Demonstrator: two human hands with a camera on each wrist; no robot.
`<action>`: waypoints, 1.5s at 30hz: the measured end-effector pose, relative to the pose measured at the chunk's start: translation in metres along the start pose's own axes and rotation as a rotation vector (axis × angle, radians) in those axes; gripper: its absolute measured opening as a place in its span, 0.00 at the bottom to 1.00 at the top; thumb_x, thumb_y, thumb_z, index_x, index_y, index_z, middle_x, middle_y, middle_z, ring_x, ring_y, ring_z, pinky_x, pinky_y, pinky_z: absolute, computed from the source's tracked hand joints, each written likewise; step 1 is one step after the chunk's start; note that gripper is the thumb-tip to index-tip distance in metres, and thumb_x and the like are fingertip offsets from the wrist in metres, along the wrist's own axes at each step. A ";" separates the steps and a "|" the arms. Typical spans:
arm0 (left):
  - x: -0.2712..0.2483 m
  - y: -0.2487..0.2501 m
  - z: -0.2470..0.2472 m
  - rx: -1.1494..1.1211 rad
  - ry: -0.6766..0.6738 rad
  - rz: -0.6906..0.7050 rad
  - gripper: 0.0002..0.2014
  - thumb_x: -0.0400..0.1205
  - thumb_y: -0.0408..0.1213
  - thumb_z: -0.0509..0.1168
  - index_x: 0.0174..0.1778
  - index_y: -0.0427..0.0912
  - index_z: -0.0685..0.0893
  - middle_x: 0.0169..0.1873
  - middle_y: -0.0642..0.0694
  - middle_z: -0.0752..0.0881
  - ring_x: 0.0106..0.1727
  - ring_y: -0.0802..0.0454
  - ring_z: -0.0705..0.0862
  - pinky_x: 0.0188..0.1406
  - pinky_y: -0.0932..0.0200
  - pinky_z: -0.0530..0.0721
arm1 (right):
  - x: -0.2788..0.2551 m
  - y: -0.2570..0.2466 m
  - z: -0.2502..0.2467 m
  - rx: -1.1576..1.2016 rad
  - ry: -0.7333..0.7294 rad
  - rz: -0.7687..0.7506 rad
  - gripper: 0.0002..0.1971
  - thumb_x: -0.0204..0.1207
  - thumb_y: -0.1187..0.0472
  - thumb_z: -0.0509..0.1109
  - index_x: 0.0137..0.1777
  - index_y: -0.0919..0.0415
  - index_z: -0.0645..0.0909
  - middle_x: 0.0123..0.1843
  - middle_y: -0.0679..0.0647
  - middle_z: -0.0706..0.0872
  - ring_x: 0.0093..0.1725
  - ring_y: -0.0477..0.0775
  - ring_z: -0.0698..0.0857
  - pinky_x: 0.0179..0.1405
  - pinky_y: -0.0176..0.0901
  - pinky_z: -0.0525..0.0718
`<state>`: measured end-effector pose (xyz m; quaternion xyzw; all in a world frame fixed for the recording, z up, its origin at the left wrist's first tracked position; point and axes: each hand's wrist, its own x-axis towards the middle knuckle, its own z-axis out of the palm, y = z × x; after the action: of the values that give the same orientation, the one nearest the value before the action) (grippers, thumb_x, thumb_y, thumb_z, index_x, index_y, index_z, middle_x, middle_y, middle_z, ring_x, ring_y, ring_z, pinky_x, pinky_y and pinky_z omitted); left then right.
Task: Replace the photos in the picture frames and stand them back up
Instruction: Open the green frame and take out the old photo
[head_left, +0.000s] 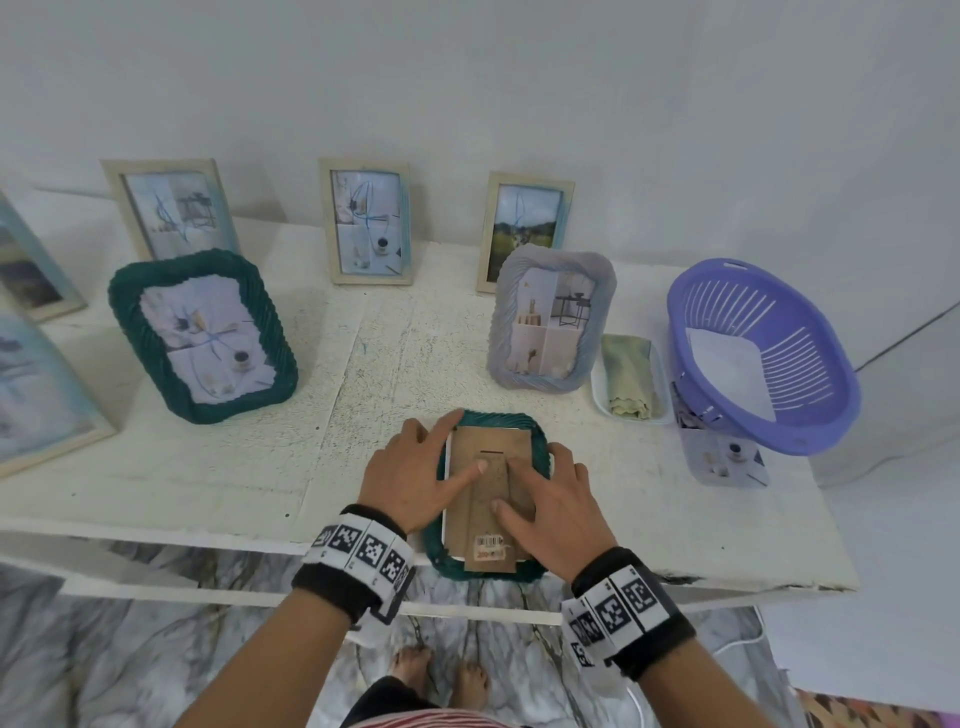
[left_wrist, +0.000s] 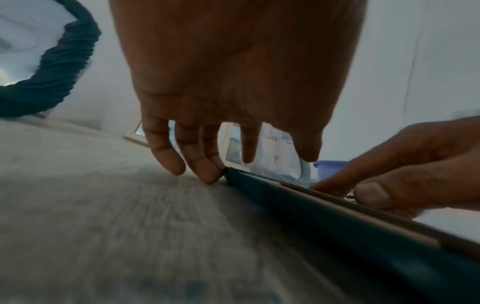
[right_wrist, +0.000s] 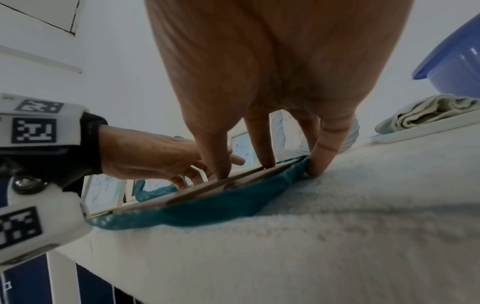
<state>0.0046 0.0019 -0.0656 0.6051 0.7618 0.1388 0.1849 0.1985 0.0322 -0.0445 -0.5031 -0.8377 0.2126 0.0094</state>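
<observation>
A teal ribbed picture frame (head_left: 540, 441) lies face down at the table's front edge, its near end hanging over the edge. Its brown cardboard backing (head_left: 470, 519) faces up, with a barcode sticker near me. My left hand (head_left: 415, 462) rests on the frame's left side, thumb pressing the backing, fingers (left_wrist: 197, 164) straight against the far left corner of the frame (left_wrist: 311, 214). My right hand (head_left: 561, 499) lies on the right side, thumb on the backing, fingers (right_wrist: 259, 144) pressing the frame's (right_wrist: 221, 205) right rim.
Standing on the table are a dark green frame (head_left: 202, 335), a grey-blue frame (head_left: 550, 317) and three wooden frames (head_left: 366, 221) behind them. At the right sit a purple basket (head_left: 763, 353), a white tray with a folded cloth (head_left: 631, 379) and a loose photo (head_left: 724, 457).
</observation>
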 end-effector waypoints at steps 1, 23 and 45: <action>0.002 0.001 -0.002 0.077 -0.037 0.012 0.40 0.75 0.77 0.45 0.82 0.63 0.57 0.58 0.46 0.74 0.56 0.48 0.79 0.53 0.51 0.80 | 0.000 0.000 0.000 0.005 -0.002 0.001 0.28 0.79 0.40 0.62 0.77 0.47 0.67 0.73 0.59 0.61 0.65 0.60 0.67 0.61 0.49 0.76; -0.024 -0.018 0.028 0.058 0.025 0.014 0.51 0.70 0.80 0.44 0.86 0.54 0.48 0.85 0.51 0.53 0.83 0.47 0.51 0.81 0.45 0.53 | -0.009 0.022 0.001 0.129 0.140 -0.185 0.15 0.79 0.55 0.66 0.66 0.49 0.78 0.72 0.61 0.72 0.61 0.63 0.73 0.55 0.57 0.83; -0.023 -0.018 0.028 0.024 0.028 0.014 0.52 0.71 0.80 0.47 0.86 0.53 0.46 0.86 0.55 0.53 0.85 0.50 0.47 0.81 0.48 0.47 | -0.024 0.043 0.002 0.043 -0.001 -0.431 0.24 0.73 0.58 0.51 0.64 0.55 0.81 0.65 0.62 0.79 0.63 0.65 0.73 0.56 0.53 0.83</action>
<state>0.0063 -0.0253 -0.0958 0.6106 0.7616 0.1396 0.1661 0.2458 0.0289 -0.0572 -0.3118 -0.9212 0.2235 0.0650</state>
